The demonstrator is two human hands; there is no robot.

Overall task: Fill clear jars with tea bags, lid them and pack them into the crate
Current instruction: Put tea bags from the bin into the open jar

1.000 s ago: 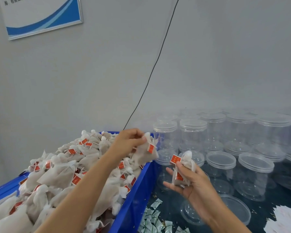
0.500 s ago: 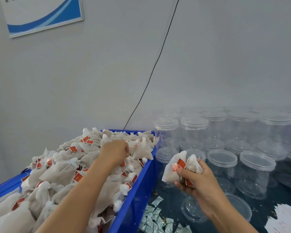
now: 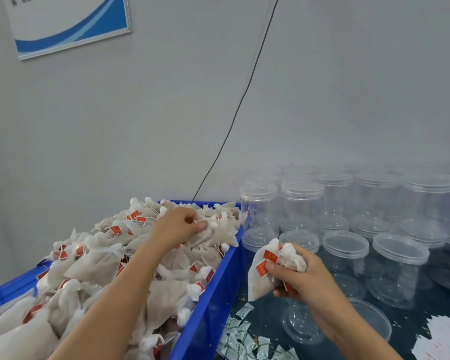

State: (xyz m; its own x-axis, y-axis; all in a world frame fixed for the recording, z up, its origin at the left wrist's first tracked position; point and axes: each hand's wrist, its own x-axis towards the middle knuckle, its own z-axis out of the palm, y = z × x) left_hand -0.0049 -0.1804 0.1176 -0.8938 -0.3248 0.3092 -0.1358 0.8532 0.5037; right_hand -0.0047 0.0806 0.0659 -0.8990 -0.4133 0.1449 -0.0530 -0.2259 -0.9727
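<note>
Tea bags (image 3: 130, 258) heaped in blue bin (image 3: 208, 307), lower left of frame.
Left hand (image 3: 176, 226) pinching one knotted top; right hand (image 3: 294, 271) clamped on a bunch, centre right. Likely light, soft, crushable: best lifted by the tied necks.

Two bare forearms are seen, entering from the lower edge of the view. No sleeves are worn over the visible length of either arm. The left hand (image 3: 176, 226) and the right hand (image 3: 300, 275) are uncovered; no gloves are worn. No rings, watch, bracelet or other markings are seen on the wrists or on the fingers (image 3: 272, 268). The fingernails are kept short and unpainted where visible. Nothing of the body above the forearms is shown.
</note>
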